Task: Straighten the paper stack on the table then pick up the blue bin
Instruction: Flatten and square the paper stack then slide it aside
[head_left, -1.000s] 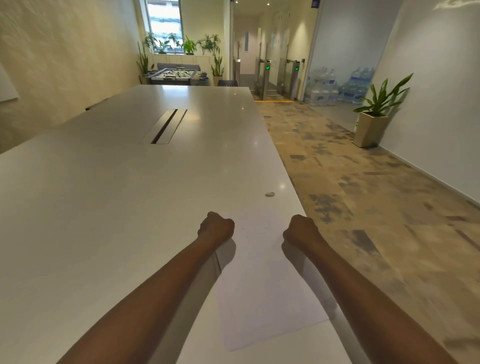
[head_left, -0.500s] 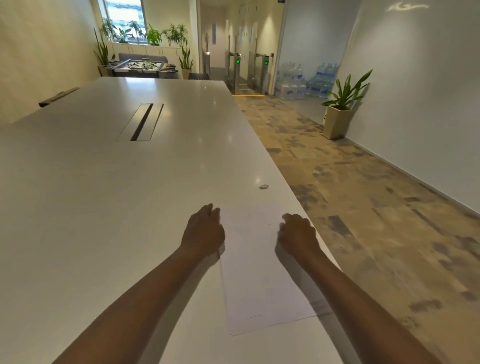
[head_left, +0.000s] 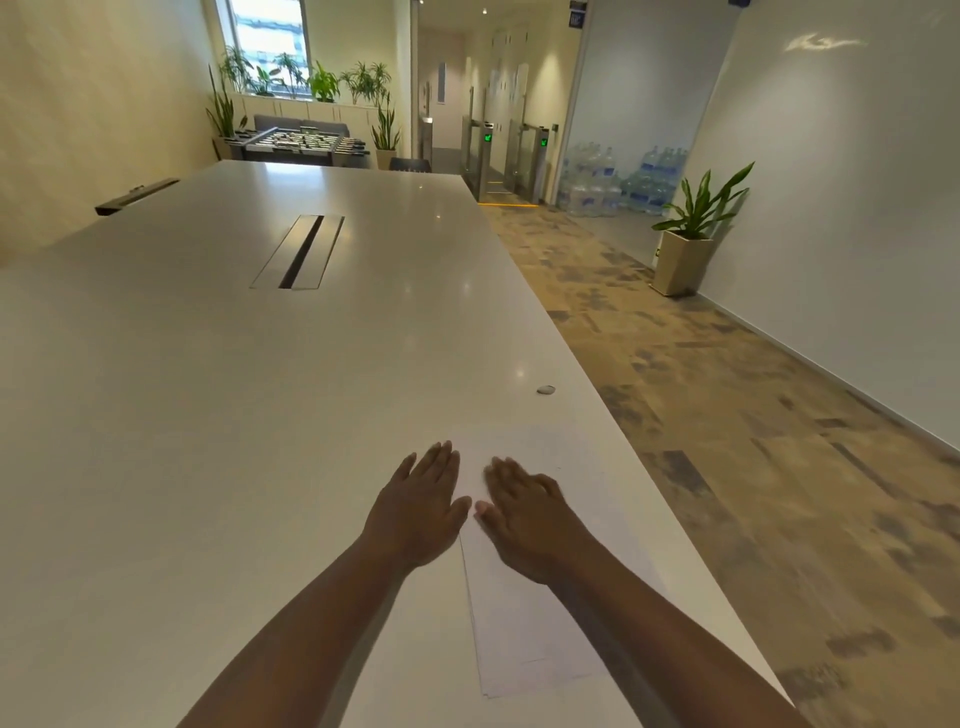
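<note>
Fists uncurled since earlier; left hand (head_left: 418, 512), right hand (head_left: 524, 519) flat, holding nothing | paper stack (head_left: 540, 597) beneath fingertips; sheets may fan if pushed unevenly

Thin white paper stack (head_left: 524, 613) under both hands: plain white w/ faint grey speckling ahead of the fingers. Long glossy table (head_left: 208, 415) around it: off-white, pale light spots. Small flat round disc (head_left: 545, 389) further ahead: grey. Patchy carpet floor (head_left: 753, 441) to the right: tan/brown w/ dark grey-blue blotches.
</note>
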